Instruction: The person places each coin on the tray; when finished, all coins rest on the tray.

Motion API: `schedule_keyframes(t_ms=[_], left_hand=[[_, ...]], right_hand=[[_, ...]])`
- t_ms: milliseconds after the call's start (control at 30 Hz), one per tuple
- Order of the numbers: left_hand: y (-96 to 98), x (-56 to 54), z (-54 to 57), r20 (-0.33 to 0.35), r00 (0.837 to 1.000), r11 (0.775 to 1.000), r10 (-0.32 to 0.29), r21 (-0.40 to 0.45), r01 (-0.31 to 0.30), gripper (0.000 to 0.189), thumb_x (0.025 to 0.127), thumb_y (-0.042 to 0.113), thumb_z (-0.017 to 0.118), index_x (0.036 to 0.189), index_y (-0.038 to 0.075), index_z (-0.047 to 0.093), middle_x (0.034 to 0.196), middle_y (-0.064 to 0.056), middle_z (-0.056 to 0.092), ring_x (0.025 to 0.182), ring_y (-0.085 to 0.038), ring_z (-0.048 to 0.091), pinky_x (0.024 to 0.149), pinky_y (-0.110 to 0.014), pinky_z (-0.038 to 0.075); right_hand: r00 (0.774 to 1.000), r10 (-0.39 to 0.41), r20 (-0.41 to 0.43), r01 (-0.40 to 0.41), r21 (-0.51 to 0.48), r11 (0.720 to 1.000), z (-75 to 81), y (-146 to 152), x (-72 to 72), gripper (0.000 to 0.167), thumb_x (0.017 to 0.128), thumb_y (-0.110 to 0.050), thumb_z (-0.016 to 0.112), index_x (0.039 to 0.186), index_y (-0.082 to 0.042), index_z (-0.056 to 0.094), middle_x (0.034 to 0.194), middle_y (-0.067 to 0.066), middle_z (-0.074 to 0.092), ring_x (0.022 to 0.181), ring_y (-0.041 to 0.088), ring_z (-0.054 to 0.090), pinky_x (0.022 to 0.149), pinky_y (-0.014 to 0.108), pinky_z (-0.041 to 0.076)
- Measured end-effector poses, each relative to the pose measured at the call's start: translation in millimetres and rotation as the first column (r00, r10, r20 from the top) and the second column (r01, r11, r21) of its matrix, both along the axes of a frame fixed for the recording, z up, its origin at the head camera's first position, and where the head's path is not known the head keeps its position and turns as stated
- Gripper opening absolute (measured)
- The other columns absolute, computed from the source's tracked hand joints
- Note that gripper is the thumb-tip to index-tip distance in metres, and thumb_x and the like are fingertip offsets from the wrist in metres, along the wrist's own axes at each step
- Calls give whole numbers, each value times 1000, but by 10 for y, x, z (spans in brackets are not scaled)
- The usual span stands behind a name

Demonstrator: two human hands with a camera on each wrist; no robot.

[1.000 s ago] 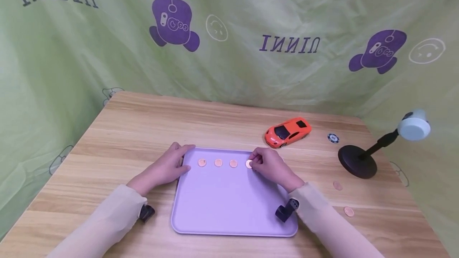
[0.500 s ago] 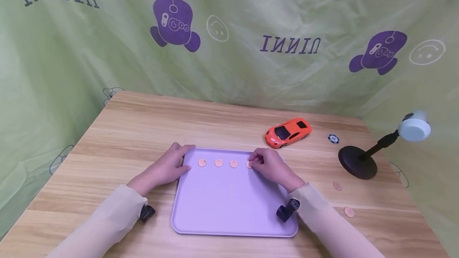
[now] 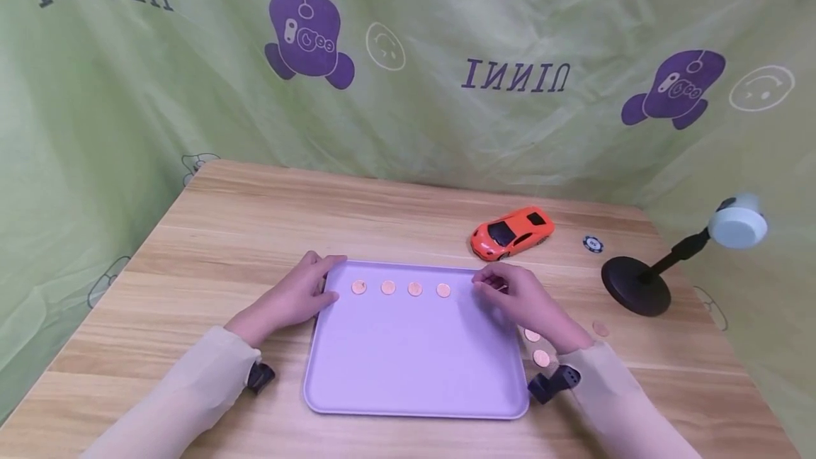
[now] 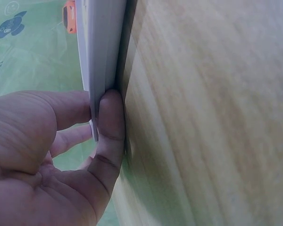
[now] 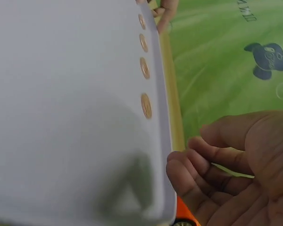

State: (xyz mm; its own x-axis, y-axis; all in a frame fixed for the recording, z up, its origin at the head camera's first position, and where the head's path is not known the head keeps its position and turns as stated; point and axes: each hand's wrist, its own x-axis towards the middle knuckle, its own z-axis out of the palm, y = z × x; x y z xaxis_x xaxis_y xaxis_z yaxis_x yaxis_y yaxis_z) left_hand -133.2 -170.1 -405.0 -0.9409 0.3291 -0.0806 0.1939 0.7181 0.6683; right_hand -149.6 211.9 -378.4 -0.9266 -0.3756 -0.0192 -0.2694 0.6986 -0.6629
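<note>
A lilac tray [image 3: 414,360] lies on the wooden table. My left hand [image 3: 295,298] grips its left rim near the far corner; in the left wrist view the thumb and a finger [image 4: 111,115] pinch the edge from both sides. Several copper coins form a row along the tray's far side, the rightmost coin [image 3: 443,290] lying flat. My right hand [image 3: 519,299] hovers at the tray's far right corner, right of that coin. In the right wrist view, its loosely bent fingers [image 5: 179,176] hold nothing visible.
Two coins [image 3: 541,358] lie beside the tray's right edge, near my right wrist. Another coin [image 3: 601,329] is farther right. An orange toy car [image 3: 512,234] sits behind the tray, with a poker chip [image 3: 593,244] and a black-based lamp [image 3: 635,287] to its right.
My right hand has let go of the rightmost coin and moved right, leaving it on the tray. Two coins beside the tray have come into view. The left hand has kept its hold.
</note>
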Motion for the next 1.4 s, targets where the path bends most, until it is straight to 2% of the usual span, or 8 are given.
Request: schedule_keyframes(t_ms=[200, 333, 467, 600, 800, 1000, 1200, 1400], left_hand=[[-6, -13, -1, -4, 1000, 1000, 1, 3, -1, 63, 96, 2, 68, 154, -4, 45, 107, -19, 47, 75, -15, 51, 65, -23, 47], [-2, -18, 2, -5, 1000, 1000, -1, 3, 1, 63, 96, 2, 68, 154, -4, 44, 108, -20, 47, 74, -15, 51, 64, -22, 47], [8, -19, 11, 2, 1000, 1000, -2, 2, 2, 63, 96, 3, 68, 154, -3, 44, 109, -20, 47, 74, -15, 50, 64, -22, 47], [13, -18, 19, 6, 1000, 1000, -2, -3, 2, 63, 97, 3, 68, 154, -3, 44, 109, -20, 47, 75, -15, 50, 65, -23, 47], [13, -4, 21, -3, 1000, 1000, 2, -12, -2, 63, 96, 3, 68, 154, -3, 45, 107, -18, 47, 77, -16, 50, 66, -23, 46], [17, 13, 19, -32, 999, 1000, -11, 14, 11, 63, 95, 1, 69, 152, -6, 46, 104, -17, 47, 78, -15, 49, 68, -23, 46], [6, 17, 6, -15, 1000, 1000, -2, 8, 3, 62, 95, 2, 68, 153, -4, 46, 105, -17, 47, 78, -16, 50, 68, -23, 47], [11, 20, 9, -16, 1000, 1000, -6, 6, 6, 62, 96, 1, 68, 153, -5, 46, 105, -18, 47, 77, -15, 50, 68, -23, 47]], right_hand=[[998, -60, 1, 60, 22, 998, 62, 306, 131, 13, 99, -10, 69, 110, -3, 73, 100, 8, 74, 87, 16, 65, 75, 21, 57], [996, -78, 35, 75, 79, 994, 46, 485, 227, 13, 98, -10, 71, 109, -4, 72, 97, 5, 72, 87, 15, 64, 77, 22, 57], [992, -75, 97, 61, 142, 988, -3, 635, 313, 17, 95, -13, 75, 109, -5, 72, 94, 2, 69, 86, 12, 62, 74, 21, 56], [992, -32, 125, 14, 141, 990, -63, 736, 364, 20, 92, -14, 78, 107, -4, 71, 92, 1, 66, 80, 8, 56, 68, 21, 50], [989, 9, 144, -32, 154, 988, -98, 764, 376, 22, 89, -14, 81, 106, -6, 68, 91, 1, 61, 78, 8, 51, 65, 21, 46], [988, -8, 152, -17, 160, 987, -100, 739, 377, 19, 90, -9, 79, 104, -6, 66, 91, 1, 62, 79, 10, 52, 66, 22, 46], [989, -13, 148, -10, 149, 989, -116, 722, 381, 18, 91, -8, 78, 106, -6, 68, 93, 2, 63, 81, 11, 53, 68, 21, 48], [981, -26, 192, 1, 131, 991, -126, 718, 375, 16, 94, -8, 74, 108, -5, 67, 93, 3, 63, 81, 14, 55, 68, 21, 49]])
